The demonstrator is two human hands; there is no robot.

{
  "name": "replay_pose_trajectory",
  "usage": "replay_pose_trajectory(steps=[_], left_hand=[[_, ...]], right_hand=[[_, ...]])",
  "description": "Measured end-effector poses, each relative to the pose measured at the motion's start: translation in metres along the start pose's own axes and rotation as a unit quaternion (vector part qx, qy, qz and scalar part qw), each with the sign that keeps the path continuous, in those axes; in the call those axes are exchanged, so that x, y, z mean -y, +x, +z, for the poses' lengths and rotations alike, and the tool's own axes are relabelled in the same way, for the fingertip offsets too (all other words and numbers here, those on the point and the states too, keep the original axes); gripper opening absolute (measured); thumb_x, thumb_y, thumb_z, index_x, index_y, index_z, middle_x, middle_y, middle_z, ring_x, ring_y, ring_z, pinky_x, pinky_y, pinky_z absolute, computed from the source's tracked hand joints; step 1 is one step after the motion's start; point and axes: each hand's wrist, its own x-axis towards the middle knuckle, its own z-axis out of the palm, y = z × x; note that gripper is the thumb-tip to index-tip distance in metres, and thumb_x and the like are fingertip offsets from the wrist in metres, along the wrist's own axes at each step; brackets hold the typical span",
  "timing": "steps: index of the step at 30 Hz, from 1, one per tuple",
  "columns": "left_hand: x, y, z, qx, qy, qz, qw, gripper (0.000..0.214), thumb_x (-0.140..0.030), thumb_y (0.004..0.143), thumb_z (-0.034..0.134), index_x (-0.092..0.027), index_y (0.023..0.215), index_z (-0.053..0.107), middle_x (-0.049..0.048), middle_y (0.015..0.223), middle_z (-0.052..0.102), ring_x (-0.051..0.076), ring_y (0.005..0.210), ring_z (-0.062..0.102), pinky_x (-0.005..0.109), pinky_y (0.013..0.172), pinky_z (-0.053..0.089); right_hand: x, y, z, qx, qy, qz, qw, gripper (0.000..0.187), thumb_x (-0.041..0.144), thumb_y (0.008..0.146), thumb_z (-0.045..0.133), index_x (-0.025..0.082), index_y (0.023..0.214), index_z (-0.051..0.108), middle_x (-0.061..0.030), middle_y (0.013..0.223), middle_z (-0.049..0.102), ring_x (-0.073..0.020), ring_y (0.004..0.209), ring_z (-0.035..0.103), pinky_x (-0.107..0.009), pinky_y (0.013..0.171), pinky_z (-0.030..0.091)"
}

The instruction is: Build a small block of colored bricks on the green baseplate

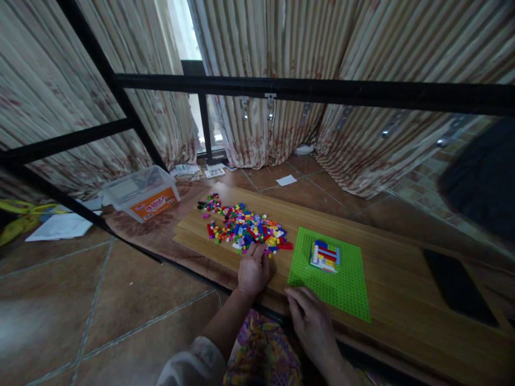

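My left hand point(254, 269) is at the near edge of a pile of small toy building bricks point(245, 225) in many colours, its fingers bent down and closed among them. Whatever those fingers grip is hidden. Close to the near left corner of a green studded baseplate point(346, 292), my right hand point(309, 313) is curled with its fingers together; what it holds, if anything, does not show. On the baseplate sits a small block of joined bricks point(325, 256) in blue, red, white and yellow.
The wooden board point(386, 268) carries the bricks, the baseplate and a flat black panel point(458, 284). Left of it stands a clear plastic box point(140, 190) with an orange label. A black metal frame point(298, 88) crosses before the curtains point(277, 43). Paper point(286, 180) lies on the tiles.
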Motion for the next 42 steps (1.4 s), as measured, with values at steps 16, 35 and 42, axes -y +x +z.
replay_pose_trajectory(steps=[16, 35, 42], left_hand=[[-0.004, -0.001, 0.000, 0.012, -0.012, -0.026, 1.000, 0.030, -0.011, 0.086, 0.046, -0.019, 0.113, 0.056, 0.0077, 0.099, 0.061, 0.018, 0.084, 0.061, 0.028, 0.076, 0.053], [-0.001, 0.000, -0.001, 0.003, 0.005, -0.004, 1.000, 0.029, -0.010, 0.087, 0.046, -0.019, 0.112, 0.057, 0.0083, 0.102, 0.063, 0.019, 0.088, 0.063, 0.030, 0.079, 0.054], [0.000, 0.002, -0.001, 0.005, 0.016, -0.003, 1.000, 0.024, -0.014, 0.090, 0.046, -0.019, 0.109, 0.059, 0.0078, 0.100, 0.064, 0.020, 0.089, 0.063, 0.031, 0.079, 0.052]], right_hand=[[-0.004, 0.129, 0.037, -0.003, -0.192, 0.020, 0.981, 0.018, 0.025, 0.089, 0.053, 0.018, 0.094, 0.070, -0.0098, 0.093, 0.066, -0.0236, 0.090, 0.059, -0.034, 0.081, 0.045], [-0.016, 0.041, -0.013, -0.109, 0.184, 0.181, 0.960, 0.024, 0.040, 0.081, 0.063, 0.020, 0.091, 0.070, -0.0067, 0.089, 0.073, -0.0207, 0.081, 0.068, -0.035, 0.077, 0.054], [-0.043, 0.022, -0.057, -0.134, 0.062, 0.172, 0.974, 0.027, 0.042, 0.086, 0.057, 0.022, 0.097, 0.072, -0.0075, 0.103, 0.072, -0.0225, 0.094, 0.067, -0.039, 0.084, 0.052]])
